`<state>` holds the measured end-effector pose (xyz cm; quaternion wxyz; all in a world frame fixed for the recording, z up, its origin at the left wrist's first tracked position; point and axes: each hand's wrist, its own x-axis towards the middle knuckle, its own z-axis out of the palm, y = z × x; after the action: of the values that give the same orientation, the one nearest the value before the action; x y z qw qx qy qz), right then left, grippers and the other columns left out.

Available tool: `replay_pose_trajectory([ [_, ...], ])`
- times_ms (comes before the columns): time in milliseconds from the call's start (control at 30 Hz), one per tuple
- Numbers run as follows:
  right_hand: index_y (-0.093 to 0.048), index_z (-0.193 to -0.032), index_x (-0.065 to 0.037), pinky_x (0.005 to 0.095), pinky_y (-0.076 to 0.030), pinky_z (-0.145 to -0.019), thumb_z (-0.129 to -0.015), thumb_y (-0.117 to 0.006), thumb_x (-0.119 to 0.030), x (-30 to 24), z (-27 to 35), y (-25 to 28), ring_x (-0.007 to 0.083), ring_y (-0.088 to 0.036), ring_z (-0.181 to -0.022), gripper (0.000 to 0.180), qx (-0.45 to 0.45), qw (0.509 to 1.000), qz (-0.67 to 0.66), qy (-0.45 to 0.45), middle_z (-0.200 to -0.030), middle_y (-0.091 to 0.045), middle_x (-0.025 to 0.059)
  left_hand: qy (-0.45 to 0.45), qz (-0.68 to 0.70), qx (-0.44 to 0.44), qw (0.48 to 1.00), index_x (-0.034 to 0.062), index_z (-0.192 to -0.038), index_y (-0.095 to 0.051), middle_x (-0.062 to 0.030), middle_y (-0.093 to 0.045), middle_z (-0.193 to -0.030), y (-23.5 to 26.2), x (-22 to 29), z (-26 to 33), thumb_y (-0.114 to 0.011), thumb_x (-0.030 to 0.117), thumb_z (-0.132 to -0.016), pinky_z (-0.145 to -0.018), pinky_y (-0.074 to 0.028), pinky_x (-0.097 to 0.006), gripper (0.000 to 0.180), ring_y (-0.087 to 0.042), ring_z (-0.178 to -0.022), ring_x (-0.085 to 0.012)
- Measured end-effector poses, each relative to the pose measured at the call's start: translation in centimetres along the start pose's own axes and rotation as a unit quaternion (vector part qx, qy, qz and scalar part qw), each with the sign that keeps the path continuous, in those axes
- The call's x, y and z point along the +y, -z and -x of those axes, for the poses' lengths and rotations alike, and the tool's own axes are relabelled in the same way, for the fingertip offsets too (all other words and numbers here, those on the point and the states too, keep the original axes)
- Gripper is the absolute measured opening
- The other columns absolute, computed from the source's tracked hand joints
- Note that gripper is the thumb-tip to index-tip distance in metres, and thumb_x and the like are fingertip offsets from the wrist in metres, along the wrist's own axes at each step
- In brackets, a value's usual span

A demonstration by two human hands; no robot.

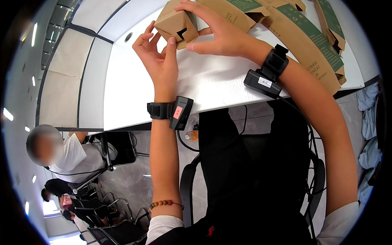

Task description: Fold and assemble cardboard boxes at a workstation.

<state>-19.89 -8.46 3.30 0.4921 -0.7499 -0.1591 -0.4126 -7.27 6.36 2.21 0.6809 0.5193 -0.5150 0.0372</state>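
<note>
A brown cardboard box [173, 25] stands at the far edge of the view, its folded end toward me with a dark gap between the flaps. My left hand [157, 61] grips its left side, thumb pressed against the lower flap and fingers curled behind. From the right, my right hand [224, 36] reaches round the box, with fingers along its upper and right sides and the thumb stretched below near its lower corner. The box's far end is cut off by the view's top edge.
Several brown-and-green cartons lie to the right on the white desk [212, 81], including a long carton [306, 49]. A grey partition [96, 81] borders the desk's left. An orange bottle [191, 136] is on the floor below. Another person [69, 155] sits at the left.
</note>
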Motion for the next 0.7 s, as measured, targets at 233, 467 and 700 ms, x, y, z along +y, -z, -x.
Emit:
replay_pose_trajectory([
  [233, -0.048, -0.142, -0.002, 0.0454, -0.041, -0.111, -0.084, -0.082, -0.028, 1.4, -0.5, 0.6, 0.0398, -0.053, -0.131, 0.071, 0.041, 0.976, 0.209, 0.039, -0.142, -0.050, 0.0224, -0.057, -0.128, -0.086, 0.986, 0.0029, -0.111, -0.068, -0.0184, -0.041, -0.152, 1.2, -0.3, -0.3, -0.065, 0.001, -0.094, -0.098, -0.061, -0.038, 0.018, -0.052, -0.136, -0.0325],
  [467, -0.049, -0.141, -0.003, 0.0363, -0.060, -0.092, -0.093, -0.075, -0.023, 0.8, -0.5, -0.4, 0.0358, -0.054, -0.129, 0.058, 0.040, 0.995, 0.079, -0.041, -0.143, -0.051, 0.0208, 0.003, -0.101, -0.019, 0.995, -0.0005, -0.100, -0.072, -0.0190, -0.047, -0.147, 0.1, 0.3, 0.0, -0.075, 0.009, -0.092, -0.090, -0.064, -0.036, 0.013, -0.060, -0.128, -0.0333],
  [700, -0.057, -0.134, -0.003, 0.0418, -0.053, -0.101, -0.091, -0.074, -0.013, 1.1, -0.2, -0.7, 0.0406, -0.053, -0.130, 0.047, 0.060, 0.975, 0.212, 0.035, -0.145, -0.049, 0.0229, 0.075, -0.078, 0.052, 0.993, -0.0025, -0.088, -0.075, -0.0214, -0.056, -0.138, -0.6, 0.1, -0.1, -0.080, 0.012, -0.088, -0.090, -0.060, -0.037, 0.015, -0.062, -0.123, -0.0309],
])
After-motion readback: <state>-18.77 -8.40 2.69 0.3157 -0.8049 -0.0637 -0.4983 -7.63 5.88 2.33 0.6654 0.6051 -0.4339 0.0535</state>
